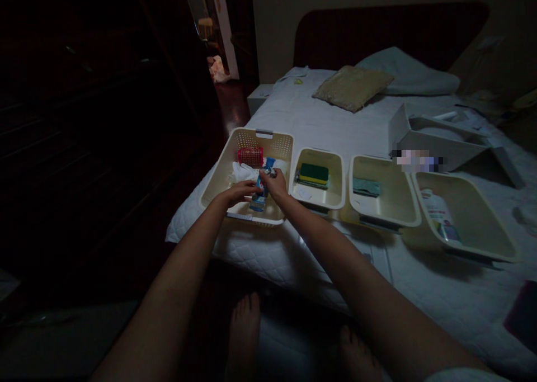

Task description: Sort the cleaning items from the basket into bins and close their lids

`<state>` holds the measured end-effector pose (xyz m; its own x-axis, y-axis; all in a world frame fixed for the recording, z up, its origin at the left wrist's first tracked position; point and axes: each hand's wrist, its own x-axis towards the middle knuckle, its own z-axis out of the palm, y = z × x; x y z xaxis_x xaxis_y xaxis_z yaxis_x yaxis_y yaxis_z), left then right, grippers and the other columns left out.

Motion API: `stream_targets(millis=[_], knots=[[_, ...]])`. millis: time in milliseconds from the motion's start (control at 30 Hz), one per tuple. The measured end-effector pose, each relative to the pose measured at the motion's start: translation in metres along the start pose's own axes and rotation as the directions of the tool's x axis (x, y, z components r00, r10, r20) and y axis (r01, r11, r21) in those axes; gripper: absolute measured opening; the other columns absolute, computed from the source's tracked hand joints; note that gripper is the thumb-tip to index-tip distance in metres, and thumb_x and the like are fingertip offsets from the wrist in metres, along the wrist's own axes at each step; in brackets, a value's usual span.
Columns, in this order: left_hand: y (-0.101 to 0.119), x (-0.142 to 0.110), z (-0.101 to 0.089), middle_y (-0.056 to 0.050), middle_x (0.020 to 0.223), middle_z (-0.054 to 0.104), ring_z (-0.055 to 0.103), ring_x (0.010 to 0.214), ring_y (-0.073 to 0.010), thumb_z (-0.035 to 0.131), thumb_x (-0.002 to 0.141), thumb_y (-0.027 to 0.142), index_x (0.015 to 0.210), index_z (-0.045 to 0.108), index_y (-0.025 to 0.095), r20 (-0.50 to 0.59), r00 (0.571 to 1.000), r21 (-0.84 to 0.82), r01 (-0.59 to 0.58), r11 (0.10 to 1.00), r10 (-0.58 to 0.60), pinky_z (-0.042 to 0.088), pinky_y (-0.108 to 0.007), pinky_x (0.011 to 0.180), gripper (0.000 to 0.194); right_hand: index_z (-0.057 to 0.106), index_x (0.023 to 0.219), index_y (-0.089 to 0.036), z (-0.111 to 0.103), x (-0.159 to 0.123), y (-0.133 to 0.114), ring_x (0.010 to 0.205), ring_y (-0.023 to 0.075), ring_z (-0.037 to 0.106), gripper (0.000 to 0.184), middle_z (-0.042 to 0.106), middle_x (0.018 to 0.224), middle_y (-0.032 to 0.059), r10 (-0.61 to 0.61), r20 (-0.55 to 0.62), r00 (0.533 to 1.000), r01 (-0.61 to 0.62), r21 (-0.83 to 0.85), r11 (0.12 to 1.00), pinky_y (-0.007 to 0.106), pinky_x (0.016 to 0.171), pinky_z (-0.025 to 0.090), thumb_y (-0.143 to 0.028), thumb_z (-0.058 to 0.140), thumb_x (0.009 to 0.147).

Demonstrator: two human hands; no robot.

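Observation:
Over the large cream basket (210, 189) my right hand (273, 182) is closed on the upper part of a clear-and-blue bottle (259, 202). My left hand (242, 193) is at the bottle's left side with its fingers stretched out; whether the fingertips touch it is hard to tell. Inside the basket lie a red perforated holder (250, 156) and a crumpled white cloth or bag (243, 171). Just right of my right hand, a smaller cream bin (340, 183) holds a green-and-yellow sponge (314, 174).
Another bin (413, 203) contains a folded greenish cloth (366, 187). The rightmost bin (486, 220) has a white bottle (438, 211) lying in it. Behind stand an open white box (403, 127) and a beige cushion (354, 86) on the bed (331, 127). The room is dim.

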<state>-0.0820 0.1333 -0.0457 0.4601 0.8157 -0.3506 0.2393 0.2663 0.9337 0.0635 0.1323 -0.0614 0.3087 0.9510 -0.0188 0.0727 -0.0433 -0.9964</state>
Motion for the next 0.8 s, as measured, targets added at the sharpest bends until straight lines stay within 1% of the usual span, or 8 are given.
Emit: stream_targets(millis=[100, 200, 267, 367, 533, 700, 733, 800], knots=[[-0.001, -0.001, -0.001, -0.006, 0.101, 0.064, 0.06, 0.089, -0.0178, 0.074, 0.058, 0.037, 0.091, 0.062, 0.019, 0.0, 1.0, 0.101, 0.002, 0.995, -0.002, 0.045, -0.029, 0.072, 0.04, 0.049, 0.096, -0.019, 0.0, 0.001, 0.0, 0.078, 0.0149, 0.059, 0.045, 0.061, 0.089, 0.0031, 0.009, -0.04, 0.999, -0.01, -0.03, 0.999, 0.028, 0.073, 0.044, -0.046, 0.066, 0.065], [-0.004, 0.002, -0.001, -0.007, 0.096, 0.064, 0.06, 0.085, -0.0181, 0.074, 0.057, 0.037, 0.087, 0.061, 0.017, 0.025, 1.0, 0.17, 0.007, 0.985, -0.011, 0.044, -0.028, 0.067, 0.038, 0.046, 0.098, -0.019, -0.001, 0.003, 0.002, 0.078, 0.0152, 0.059, 0.052, 0.06, 0.089, 0.0033, 0.013, -0.077, 0.997, -0.017, -0.054, 0.998, 0.028, 0.072, 0.044, -0.05, 0.067, 0.062], [-0.007, 0.004, 0.0, -0.006, 0.093, 0.063, 0.059, 0.082, -0.0175, 0.075, 0.056, 0.037, 0.087, 0.061, 0.017, 0.031, 0.999, 0.196, 0.011, 0.981, -0.018, 0.044, -0.027, 0.066, 0.04, 0.044, 0.1, -0.019, 0.0, 0.004, 0.004, 0.077, 0.0155, 0.059, 0.057, 0.06, 0.089, 0.0034, 0.017, -0.078, 0.997, -0.022, -0.067, 0.998, 0.028, 0.071, 0.045, -0.053, 0.067, 0.061], [-0.008, 0.005, 0.001, -0.005, 0.095, 0.063, 0.059, 0.084, -0.0174, 0.074, 0.057, 0.038, 0.089, 0.061, 0.018, 0.044, 0.999, 0.214, 0.018, 0.977, -0.028, 0.044, -0.027, 0.066, 0.04, 0.042, 0.1, -0.019, 0.001, 0.005, 0.007, 0.075, 0.0154, 0.059, 0.059, 0.059, 0.086, 0.002, 0.025, -0.048, 0.999, -0.028, -0.069, 0.997, 0.027, 0.069, 0.045, -0.055, 0.067, 0.06], [-0.005, 0.001, 0.001, -0.005, 0.098, 0.064, 0.06, 0.086, -0.0184, 0.073, 0.057, 0.036, 0.092, 0.062, 0.019, 0.004, 1.0, 0.207, 0.029, 0.978, -0.031, 0.046, -0.029, 0.068, 0.04, 0.042, 0.099, -0.02, 0.003, 0.005, 0.007, 0.073, 0.0144, 0.058, 0.06, 0.058, 0.083, -0.0003, 0.028, -0.015, 0.999, -0.028, 0.002, 1.0, 0.027, 0.068, 0.045, -0.055, 0.069, 0.058], [-0.003, -0.002, 0.001, -0.006, 0.097, 0.065, 0.06, 0.085, -0.0189, 0.072, 0.057, 0.037, 0.094, 0.063, 0.018, -0.004, 0.999, 0.148, 0.034, 0.988, -0.034, 0.048, -0.032, 0.07, 0.043, 0.049, 0.089, -0.019, 0.003, 0.01, 0.008, 0.071, 0.013, 0.058, 0.043, 0.059, 0.077, -0.0007, 0.067, 0.012, 0.998, -0.068, 0.119, 0.991, 0.026, 0.067, 0.045, -0.057, 0.058, 0.07], [-0.003, -0.003, 0.001, -0.006, 0.096, 0.065, 0.06, 0.084, -0.0191, 0.072, 0.057, 0.037, 0.095, 0.063, 0.018, -0.01, 1.0, 0.127, 0.031, 0.991, -0.03, 0.048, -0.032, 0.07, 0.043, 0.05, 0.087, -0.019, 0.003, 0.011, 0.009, 0.07, 0.0129, 0.058, 0.042, 0.059, 0.075, -0.001, 0.063, 0.012, 0.998, -0.064, 0.133, 0.989, 0.026, 0.067, 0.045, -0.058, 0.056, 0.072], [-0.001, -0.004, 0.002, -0.007, 0.095, 0.066, 0.061, 0.083, -0.0191, 0.072, 0.057, 0.039, 0.095, 0.064, 0.017, -0.025, 1.0, 0.069, 0.018, 0.997, -0.016, 0.049, -0.033, 0.071, 0.044, 0.052, 0.083, -0.019, 0.003, 0.013, 0.01, 0.068, 0.0132, 0.058, 0.041, 0.06, 0.071, -0.0007, 0.004, 0.01, 1.0, -0.005, 0.151, 0.989, 0.026, 0.066, 0.046, -0.059, 0.052, 0.075]])
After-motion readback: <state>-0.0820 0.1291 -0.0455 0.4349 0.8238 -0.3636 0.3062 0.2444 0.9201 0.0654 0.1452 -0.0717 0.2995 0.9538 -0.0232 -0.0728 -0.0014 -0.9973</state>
